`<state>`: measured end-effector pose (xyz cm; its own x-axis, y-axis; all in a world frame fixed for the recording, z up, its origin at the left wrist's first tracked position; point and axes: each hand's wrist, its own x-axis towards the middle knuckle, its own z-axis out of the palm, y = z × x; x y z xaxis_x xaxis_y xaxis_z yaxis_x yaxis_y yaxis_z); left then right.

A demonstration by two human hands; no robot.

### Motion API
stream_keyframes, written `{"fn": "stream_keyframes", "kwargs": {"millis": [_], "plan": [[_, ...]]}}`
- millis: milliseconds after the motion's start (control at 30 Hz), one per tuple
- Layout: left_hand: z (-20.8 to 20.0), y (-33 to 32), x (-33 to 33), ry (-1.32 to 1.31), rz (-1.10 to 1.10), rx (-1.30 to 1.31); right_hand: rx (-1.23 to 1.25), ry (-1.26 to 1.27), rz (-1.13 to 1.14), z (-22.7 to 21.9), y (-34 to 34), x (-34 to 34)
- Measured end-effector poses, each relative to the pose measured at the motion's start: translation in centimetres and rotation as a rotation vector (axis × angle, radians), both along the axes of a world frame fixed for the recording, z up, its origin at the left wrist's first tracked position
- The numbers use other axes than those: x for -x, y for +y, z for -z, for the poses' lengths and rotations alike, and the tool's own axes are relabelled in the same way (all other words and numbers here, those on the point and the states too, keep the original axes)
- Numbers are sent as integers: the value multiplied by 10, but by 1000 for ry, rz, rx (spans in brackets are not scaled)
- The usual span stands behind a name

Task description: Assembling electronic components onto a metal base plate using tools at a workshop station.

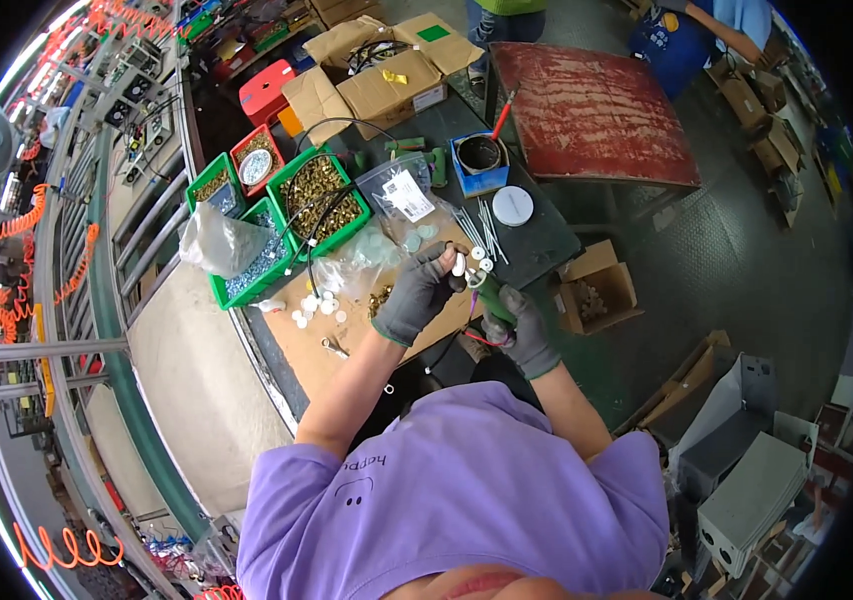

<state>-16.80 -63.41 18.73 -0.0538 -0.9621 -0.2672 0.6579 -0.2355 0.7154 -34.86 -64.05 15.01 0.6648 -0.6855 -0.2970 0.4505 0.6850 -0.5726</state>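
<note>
My left hand (416, 292), in a dark grey glove with bare fingertips showing, pinches a small white piece (459, 264) above the front of the bench. Close beside it, my right hand (523, 332), also gloved, is wrapped round a green-handled tool (492, 298). Its tip comes near the white piece, but whether they touch I cannot tell. Thin red and purple leads (473, 325) hang below the tool. Small white round pieces (486, 265) lie just past my fingers, by several metal rods (488, 230). Brass parts (379, 300) sit left of my left hand, partly hidden.
Green bins (296, 240) of brass and silvery parts stand at the left, near a clear plastic bag (221, 240). White discs (318, 308) lie on the cardboard. Farther off are a blue box with a dark pot (479, 153), an open carton (391, 90) and a red table (596, 110).
</note>
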Motion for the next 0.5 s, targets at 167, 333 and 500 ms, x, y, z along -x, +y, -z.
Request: {"fn": "stream_keyframes", "kwargs": {"millis": [167, 333, 500], "plan": [[-3, 9, -1, 89, 61, -2, 21, 8, 7, 4, 12, -3], [-15, 14, -2, 87, 112, -17, -10, 11, -27, 3, 13, -1], [-3, 15, -8, 30, 126, -32, 50, 141, -24, -5, 10, -4]]}}
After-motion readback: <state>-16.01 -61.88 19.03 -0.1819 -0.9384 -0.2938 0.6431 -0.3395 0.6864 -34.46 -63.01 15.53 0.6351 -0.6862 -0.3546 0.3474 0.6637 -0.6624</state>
